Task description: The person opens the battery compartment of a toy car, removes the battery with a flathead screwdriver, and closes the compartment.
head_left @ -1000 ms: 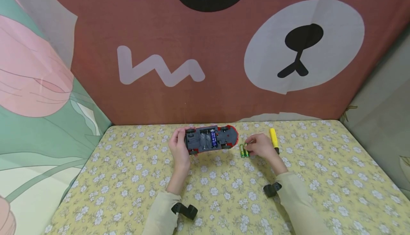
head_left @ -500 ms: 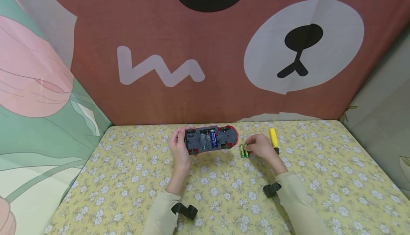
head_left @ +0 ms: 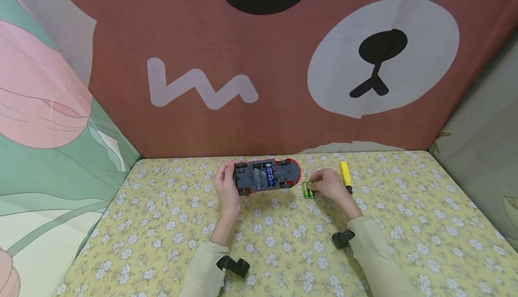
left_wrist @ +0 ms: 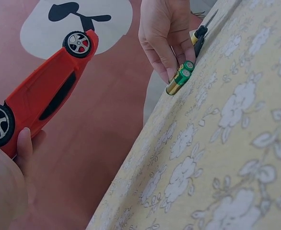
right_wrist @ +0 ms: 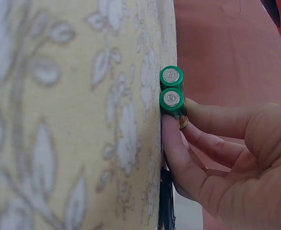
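Green batteries (head_left: 308, 190) lie side by side under the right hand's (head_left: 329, 185) fingertips in the head view, long axes running toward and away from the person, just right of the upturned toy car (head_left: 267, 175). The left hand (head_left: 226, 187) grips the car's rear end; a yellow screwdriver (head_left: 345, 174) lies just beyond the right hand.

From the left wrist, curled fingers (left_wrist: 167, 57) touch the nearer battery.

From the right wrist, thumb and forefinger (right_wrist: 198, 139) pinch that battery (right_wrist: 172, 101); its twin (right_wrist: 171, 76) lies touching it on the side away from the hand.
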Demonstrator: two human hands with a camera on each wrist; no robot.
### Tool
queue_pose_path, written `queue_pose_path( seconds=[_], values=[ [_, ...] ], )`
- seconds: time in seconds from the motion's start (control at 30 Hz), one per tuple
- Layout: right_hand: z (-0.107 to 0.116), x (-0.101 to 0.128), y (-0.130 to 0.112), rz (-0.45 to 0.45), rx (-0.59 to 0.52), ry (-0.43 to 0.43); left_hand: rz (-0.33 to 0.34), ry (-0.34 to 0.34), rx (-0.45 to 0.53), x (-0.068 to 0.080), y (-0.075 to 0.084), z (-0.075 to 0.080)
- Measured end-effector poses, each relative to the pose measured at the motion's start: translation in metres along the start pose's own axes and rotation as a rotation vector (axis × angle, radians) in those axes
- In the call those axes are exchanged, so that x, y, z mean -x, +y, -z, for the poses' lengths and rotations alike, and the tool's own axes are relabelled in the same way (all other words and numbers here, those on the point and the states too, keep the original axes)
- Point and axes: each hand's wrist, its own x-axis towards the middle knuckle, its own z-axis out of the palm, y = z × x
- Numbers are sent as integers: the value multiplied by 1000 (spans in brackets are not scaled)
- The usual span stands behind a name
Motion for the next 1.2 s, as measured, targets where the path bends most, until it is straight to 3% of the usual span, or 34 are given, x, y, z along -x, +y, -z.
queue_pose_path(
  seconds=[0.57, 0.87, 1.2],
  values=[
    [1, -1, -2, -26, -37, 4, -7, 1, -16, 1, -1, 1],
    [20, 11, -15, 119, -157, 142, 3, -29, -12, 1, 0, 1],
    [31, 25, -35, 255, -163, 257, -20, -5, -22, 1, -2, 0]
  ],
)
